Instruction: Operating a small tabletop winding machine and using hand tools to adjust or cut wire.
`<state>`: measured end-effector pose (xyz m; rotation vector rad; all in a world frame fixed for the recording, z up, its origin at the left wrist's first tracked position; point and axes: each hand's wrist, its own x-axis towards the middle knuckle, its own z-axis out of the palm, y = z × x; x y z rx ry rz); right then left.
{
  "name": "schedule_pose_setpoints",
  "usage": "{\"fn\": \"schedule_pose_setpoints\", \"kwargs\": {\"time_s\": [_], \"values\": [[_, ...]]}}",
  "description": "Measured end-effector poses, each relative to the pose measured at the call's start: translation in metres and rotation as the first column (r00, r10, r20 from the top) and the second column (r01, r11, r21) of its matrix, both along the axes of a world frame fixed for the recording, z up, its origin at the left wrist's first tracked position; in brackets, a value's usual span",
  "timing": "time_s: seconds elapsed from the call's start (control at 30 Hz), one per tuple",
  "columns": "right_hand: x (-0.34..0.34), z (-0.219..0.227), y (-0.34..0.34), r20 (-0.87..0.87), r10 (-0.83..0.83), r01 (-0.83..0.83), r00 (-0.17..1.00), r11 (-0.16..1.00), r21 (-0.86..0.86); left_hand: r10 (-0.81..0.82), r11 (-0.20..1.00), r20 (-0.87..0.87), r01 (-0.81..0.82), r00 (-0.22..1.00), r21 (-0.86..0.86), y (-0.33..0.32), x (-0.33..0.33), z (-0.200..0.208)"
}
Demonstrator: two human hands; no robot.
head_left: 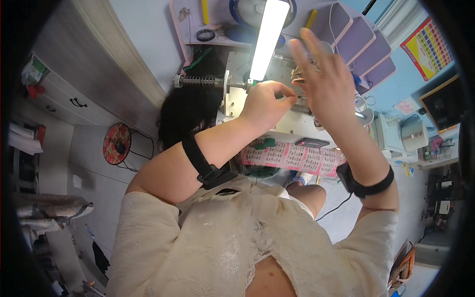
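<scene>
My left hand (267,106) is over the bench-top machine (240,101), its thumb and forefinger pinched together. Whatever lies between those fingertips, if anything, is too small to make out. My right hand (324,79) is raised just to the right, fingers stretched out and slightly blurred, holding nothing that I can see. A metal shaft with a coil spring (200,81) sticks out from the machine's left side. Below the shaft hangs a bulky black, hair-like mass (188,116). Both hands hide much of the machine's middle.
A bright lamp bar (269,37) slants above the machine. Behind stand a fan (247,12), a roll of black tape (205,34) and purple shelf dividers (356,39). A flowered round stool (118,143) is on the left floor; a small display (311,142) fronts the machine.
</scene>
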<state>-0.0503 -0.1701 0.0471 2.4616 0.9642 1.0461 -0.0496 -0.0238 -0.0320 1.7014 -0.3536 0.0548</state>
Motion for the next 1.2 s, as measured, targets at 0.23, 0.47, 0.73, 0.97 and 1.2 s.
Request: {"fn": "schedule_pose_setpoints", "kwargs": {"time_s": [0.23,0.47,0.73,0.97,1.2], "values": [[-0.067,-0.06,0.005,-0.503,0.689,0.716,0.522,-0.032,0.698,-0.097,0.995,0.161,0.09,0.982,0.048,0.009,0.0,0.0],[-0.031,-0.073,0.014,-0.128,0.859,0.853,0.495,-0.453,0.257,-0.211,0.976,0.196,0.196,0.958,0.096,0.014,0.0,-0.001],[-0.072,-0.101,0.033,-0.11,0.747,0.391,0.656,-0.211,0.896,-0.142,0.986,0.236,0.118,0.961,0.114,0.012,-0.002,-0.006],[-0.016,-0.12,0.046,-0.02,0.869,0.788,0.495,-0.44,0.431,0.148,0.989,0.144,-0.146,0.978,-0.028,-0.016,-0.005,-0.004],[0.03,-0.139,0.049,0.329,0.747,0.614,0.578,-0.663,0.428,0.311,0.948,0.078,-0.304,0.947,-0.093,-0.028,-0.001,-0.007]]}}
